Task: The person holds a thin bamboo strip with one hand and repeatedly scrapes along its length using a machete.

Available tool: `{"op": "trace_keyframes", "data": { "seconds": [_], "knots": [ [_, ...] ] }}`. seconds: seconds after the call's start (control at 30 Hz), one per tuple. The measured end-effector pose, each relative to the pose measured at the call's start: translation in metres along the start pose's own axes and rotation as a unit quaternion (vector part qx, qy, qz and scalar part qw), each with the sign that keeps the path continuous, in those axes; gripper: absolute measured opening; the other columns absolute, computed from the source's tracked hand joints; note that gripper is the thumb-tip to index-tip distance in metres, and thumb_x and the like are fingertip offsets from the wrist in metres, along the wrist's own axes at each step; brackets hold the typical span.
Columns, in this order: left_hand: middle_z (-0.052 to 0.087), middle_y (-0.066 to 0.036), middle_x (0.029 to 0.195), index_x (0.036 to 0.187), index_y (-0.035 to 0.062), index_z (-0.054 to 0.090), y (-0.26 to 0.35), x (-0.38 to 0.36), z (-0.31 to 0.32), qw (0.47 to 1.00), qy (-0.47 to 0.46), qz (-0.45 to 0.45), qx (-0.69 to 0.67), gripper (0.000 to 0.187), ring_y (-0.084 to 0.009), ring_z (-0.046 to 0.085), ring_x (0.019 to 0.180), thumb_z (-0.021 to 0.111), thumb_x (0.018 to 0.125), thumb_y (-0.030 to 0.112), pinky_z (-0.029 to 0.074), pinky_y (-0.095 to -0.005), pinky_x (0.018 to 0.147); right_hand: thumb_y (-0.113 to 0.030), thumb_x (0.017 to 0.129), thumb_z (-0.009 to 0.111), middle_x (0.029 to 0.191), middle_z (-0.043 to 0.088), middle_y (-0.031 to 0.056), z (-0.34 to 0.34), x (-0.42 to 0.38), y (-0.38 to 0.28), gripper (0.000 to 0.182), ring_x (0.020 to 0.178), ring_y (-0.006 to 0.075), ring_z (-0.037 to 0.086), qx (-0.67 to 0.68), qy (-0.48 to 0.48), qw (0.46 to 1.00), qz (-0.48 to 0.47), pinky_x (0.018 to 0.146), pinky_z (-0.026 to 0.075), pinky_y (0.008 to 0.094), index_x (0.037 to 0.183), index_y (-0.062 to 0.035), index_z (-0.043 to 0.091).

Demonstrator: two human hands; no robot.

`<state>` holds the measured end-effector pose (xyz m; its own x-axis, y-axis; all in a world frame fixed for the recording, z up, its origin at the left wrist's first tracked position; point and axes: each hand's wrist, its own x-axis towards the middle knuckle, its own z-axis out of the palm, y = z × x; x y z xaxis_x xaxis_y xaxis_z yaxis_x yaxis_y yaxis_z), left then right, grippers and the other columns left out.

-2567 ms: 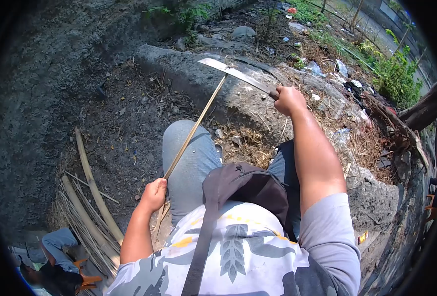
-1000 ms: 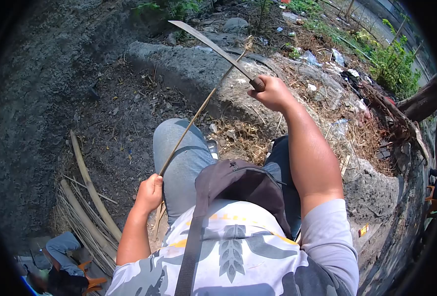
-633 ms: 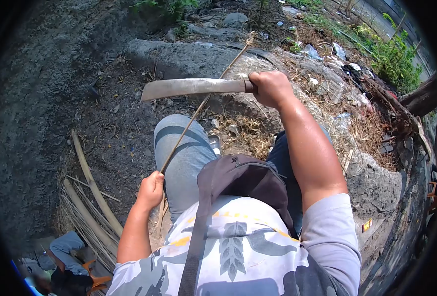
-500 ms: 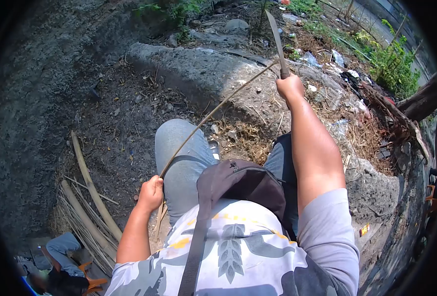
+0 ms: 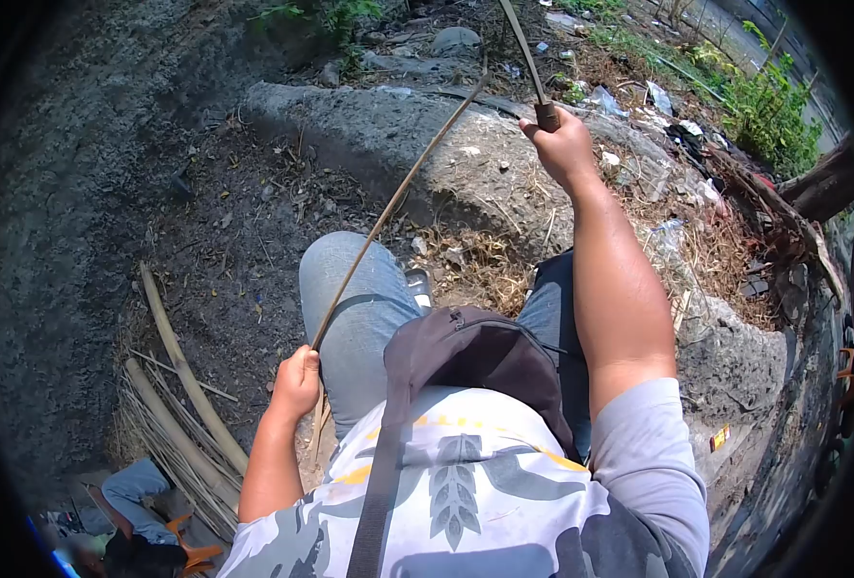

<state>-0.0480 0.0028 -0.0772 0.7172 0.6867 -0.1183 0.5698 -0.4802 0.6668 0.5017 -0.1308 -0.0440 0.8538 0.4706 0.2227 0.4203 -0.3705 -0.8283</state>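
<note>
My left hand (image 5: 295, 383) is closed round the lower end of a long thin brown stick (image 5: 384, 217), beside my left knee. The stick slants up and away, its far end over the pale rock. My right hand (image 5: 564, 144), farther out and to the right, grips the dark handle of a machete (image 5: 526, 56). Its long blade points up and away, and its tip runs out of the top of the view. A gap separates the blade from the stick's far end. A dark bag (image 5: 475, 361) lies across my lap.
Long split poles (image 5: 184, 371) and a bundle of thin sticks (image 5: 162, 424) lie at the left. Another person (image 5: 133, 501) sits at the lower left by an orange chair (image 5: 194, 552). A large rock (image 5: 350, 125) lies ahead, with litter, plants and a tree trunk (image 5: 825, 185) rightward.
The machete has moved up and slightly left, away from the stick. The stick's far end has swung up and left. My left hand has barely moved.
</note>
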Motion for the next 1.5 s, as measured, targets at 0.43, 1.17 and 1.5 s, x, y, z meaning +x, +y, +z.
{"op": "trace_keyframes", "data": {
  "seconds": [0.43, 1.17, 1.5],
  "knots": [
    [0.049, -0.013, 0.067, 0.085, 0.0015, 0.051, 0.004, -0.007, 0.002, 0.998, 0.058, 0.002, -0.011, 0.047, -0.0212, 0.048, 0.062, 0.047, 0.113, 0.038, 0.043, -0.0392, 0.06, -0.043, 0.089, 0.081, 0.087, 0.075, 0.012, -0.017, -0.025, -0.038, 0.037, 0.082, 0.0295, 0.072, -0.045, -0.02, 0.998, -0.03, 0.076, 0.054, 0.042, 0.103, -0.0096, 0.074],
    [0.064, 0.002, 0.075, 0.106, 0.005, 0.071, 0.046, 0.007, 0.012, 0.941, 0.098, -0.029, -0.322, 0.022, -0.0064, 0.056, 0.064, 0.07, 0.105, 0.027, 0.046, -0.0231, 0.061, -0.038, 0.089, 0.08, 0.085, 0.074, 0.015, -0.041, -0.024, -0.037, 0.031, 0.082, 0.0359, 0.072, -0.061, 0.013, 0.998, -0.025, 0.074, 0.053, 0.0458, 0.1, -0.0097, 0.073],
    [0.062, 0.003, 0.076, 0.111, 0.0052, 0.069, 0.053, 0.011, 0.005, 0.968, 0.057, -0.061, -0.238, 0.022, -0.0051, 0.053, 0.066, 0.062, 0.109, 0.026, 0.042, -0.0232, 0.06, -0.039, 0.091, 0.081, 0.085, 0.073, 0.0139, -0.033, -0.036, -0.051, 0.036, 0.076, 0.0311, 0.07, -0.044, -0.039, 0.994, -0.094, 0.072, 0.052, 0.0415, 0.104, -0.0071, 0.07]
  ]
}}
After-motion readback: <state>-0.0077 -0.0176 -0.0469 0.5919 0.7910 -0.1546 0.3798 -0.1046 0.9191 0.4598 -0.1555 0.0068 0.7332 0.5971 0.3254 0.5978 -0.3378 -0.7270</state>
